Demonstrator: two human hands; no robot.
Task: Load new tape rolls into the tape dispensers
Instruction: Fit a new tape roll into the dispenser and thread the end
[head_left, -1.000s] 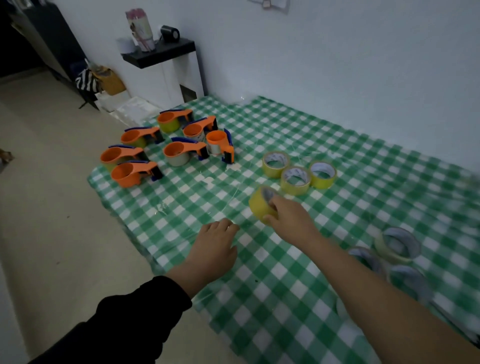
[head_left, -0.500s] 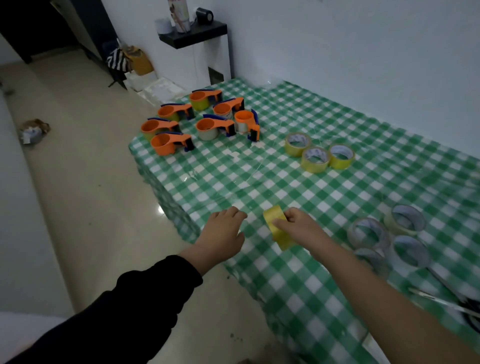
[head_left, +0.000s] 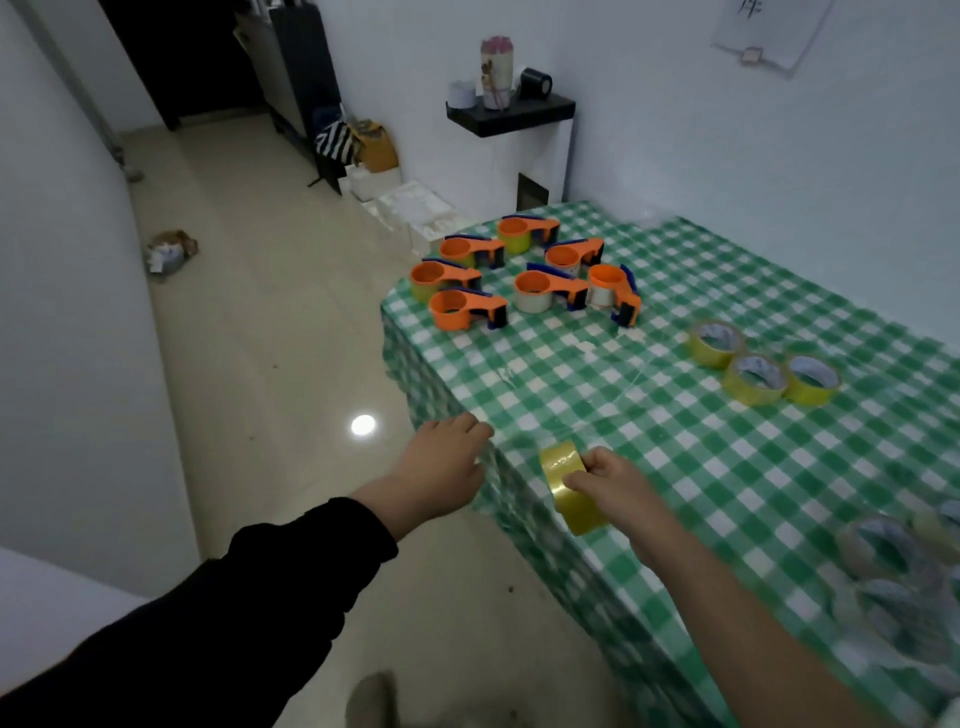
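My right hand (head_left: 615, 480) grips a yellow tape roll (head_left: 569, 488) held on edge just above the table's near edge. My left hand (head_left: 447, 462) hovers beside it at the table's edge, fingers relaxed and holding nothing. Several orange and blue tape dispensers (head_left: 524, 280) stand in a cluster at the far left corner of the green checked table (head_left: 675, 467); some carry rolls. The nearest dispenser (head_left: 462, 310) looks orange all through. Three more yellow rolls (head_left: 761, 371) lie flat further right.
Clear tape rolls (head_left: 893, 571) lie blurred at the table's near right. A white cabinet with a black shelf (head_left: 511, 111) stands behind the table's corner. Boxes and bags sit along the wall, and a crumpled scrap (head_left: 169, 252) lies on the floor.
My right hand has carried the yellow roll back from the middle of the table to its near edge. My view has swung left toward the floor.
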